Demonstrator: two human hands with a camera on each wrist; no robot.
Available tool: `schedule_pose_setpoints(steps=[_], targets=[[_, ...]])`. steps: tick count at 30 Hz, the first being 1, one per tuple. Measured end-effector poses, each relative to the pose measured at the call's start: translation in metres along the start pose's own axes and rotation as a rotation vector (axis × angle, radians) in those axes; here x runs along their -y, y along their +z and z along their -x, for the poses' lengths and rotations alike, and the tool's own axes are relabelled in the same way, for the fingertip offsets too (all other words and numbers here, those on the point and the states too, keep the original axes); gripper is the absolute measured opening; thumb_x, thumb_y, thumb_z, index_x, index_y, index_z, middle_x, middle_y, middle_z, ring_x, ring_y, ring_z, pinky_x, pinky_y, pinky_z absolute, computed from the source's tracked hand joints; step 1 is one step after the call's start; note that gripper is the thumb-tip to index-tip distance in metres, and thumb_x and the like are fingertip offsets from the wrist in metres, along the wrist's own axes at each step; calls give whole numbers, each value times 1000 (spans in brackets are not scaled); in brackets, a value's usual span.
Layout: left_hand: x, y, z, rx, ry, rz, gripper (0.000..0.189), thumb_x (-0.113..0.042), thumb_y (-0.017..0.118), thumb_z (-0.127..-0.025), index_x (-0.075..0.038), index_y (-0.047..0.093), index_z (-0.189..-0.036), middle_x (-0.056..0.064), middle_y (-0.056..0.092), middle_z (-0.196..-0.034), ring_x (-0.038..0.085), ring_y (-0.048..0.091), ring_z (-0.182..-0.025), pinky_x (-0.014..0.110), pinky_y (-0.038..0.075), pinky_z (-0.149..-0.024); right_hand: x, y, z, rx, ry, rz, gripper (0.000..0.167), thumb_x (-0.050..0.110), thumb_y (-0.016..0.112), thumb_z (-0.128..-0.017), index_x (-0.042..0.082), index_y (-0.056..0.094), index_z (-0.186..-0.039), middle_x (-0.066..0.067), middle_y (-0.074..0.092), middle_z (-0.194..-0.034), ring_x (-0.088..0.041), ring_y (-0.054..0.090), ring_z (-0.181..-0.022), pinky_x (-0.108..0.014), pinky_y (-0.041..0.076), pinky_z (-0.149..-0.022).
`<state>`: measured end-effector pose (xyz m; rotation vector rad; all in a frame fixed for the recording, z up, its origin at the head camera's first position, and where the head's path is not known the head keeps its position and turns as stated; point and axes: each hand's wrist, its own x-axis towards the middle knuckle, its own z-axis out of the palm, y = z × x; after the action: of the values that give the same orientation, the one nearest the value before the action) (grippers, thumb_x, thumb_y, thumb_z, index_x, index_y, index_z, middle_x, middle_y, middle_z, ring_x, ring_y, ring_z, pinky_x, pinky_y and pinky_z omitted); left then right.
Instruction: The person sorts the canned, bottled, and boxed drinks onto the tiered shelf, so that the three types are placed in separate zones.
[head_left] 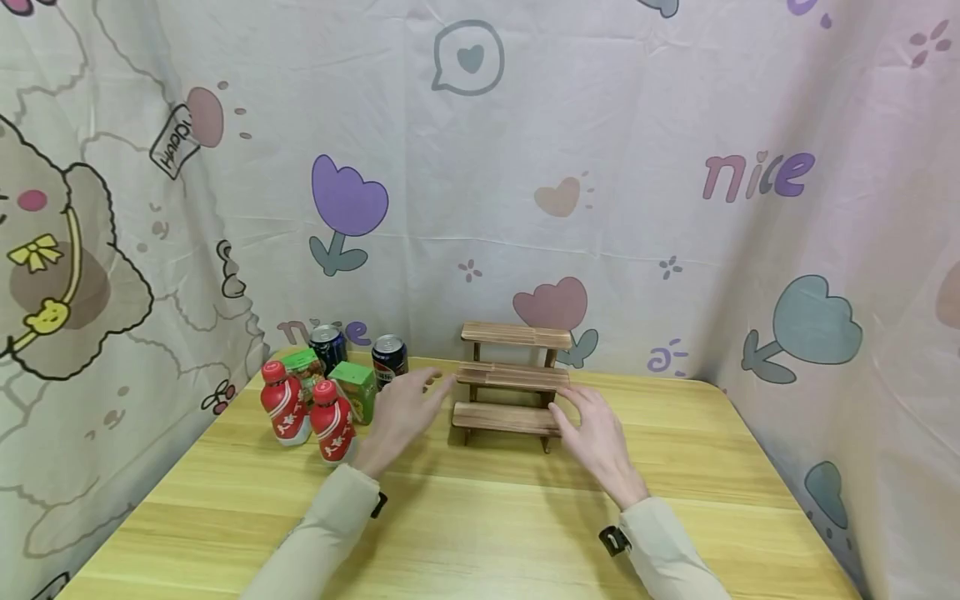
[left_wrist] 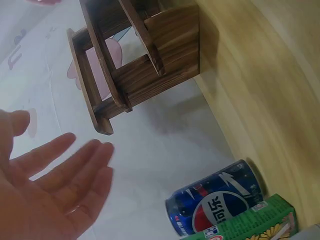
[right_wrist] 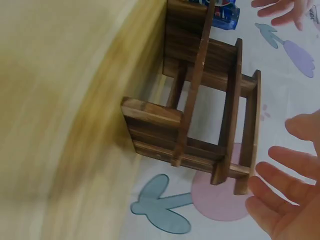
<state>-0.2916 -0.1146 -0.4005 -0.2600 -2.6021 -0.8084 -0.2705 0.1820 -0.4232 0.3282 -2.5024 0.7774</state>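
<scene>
A three-tier wooden shelf [head_left: 506, 417] stands on the table between my hands. My left hand [head_left: 401, 417] hovers to its left, fingers spread and holding nothing; in the left wrist view that hand [left_wrist: 65, 195] shows a gap from the shelf [left_wrist: 165, 45]. On the other side, my right hand [head_left: 594, 432] overlaps the end of the lower tiers in the head view. From the right wrist, the fingers [right_wrist: 282, 180] look extended beside the shelf end [right_wrist: 155, 112], with nothing in them.
Left of the shelf stand two red bottles [head_left: 333, 423], two green boxes [head_left: 354, 390], a blue Pepsi can [left_wrist: 220, 200] and a dark can [head_left: 389, 358]. A printed curtain [head_left: 637, 125] hangs behind and beside the wooden table [head_left: 480, 525].
</scene>
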Motion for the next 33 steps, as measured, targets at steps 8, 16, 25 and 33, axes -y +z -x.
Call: schedule_pose_setpoints(steps=[8, 16, 25, 33], targets=[[10, -11, 5, -141, 20, 192, 27, -41, 61, -96, -18, 76, -98, -3, 74, -83, 12, 66, -73, 34, 52, -69, -3, 11, 5, 15, 176, -313, 21, 20, 70, -91, 9, 74, -108, -9, 72, -106, -26, 67, -99, -40, 56, -87], [21, -26, 11, -256, -16, 393, 18, -27, 68, -94, -16, 75, -82, 1, 71, -70, 12, 63, -61, 22, 48, -56, -11, 18, 10, 62, 262, -333, 18, 20, 72, -90, 11, 75, -106, -5, 71, -109, -21, 65, -99, -28, 56, -80], [32, -55, 18, -252, -123, 571, 28, -33, 66, -94, -8, 75, -87, 13, 71, -73, 14, 67, -61, 24, 54, -54, -23, 26, 13, 85, 340, -413, 29, 13, 73, -88, 6, 70, -116, -14, 62, -126, -34, 61, -116, -44, 52, -97], [20, -92, 25, -230, -202, 553, 25, -20, 63, -97, 2, 72, -89, 18, 70, -72, 14, 65, -51, 27, 49, -43, -34, 30, 13, 73, 436, -494, 29, 7, 72, -87, 4, 70, -116, -15, 67, -121, -32, 62, -114, -35, 54, -93]])
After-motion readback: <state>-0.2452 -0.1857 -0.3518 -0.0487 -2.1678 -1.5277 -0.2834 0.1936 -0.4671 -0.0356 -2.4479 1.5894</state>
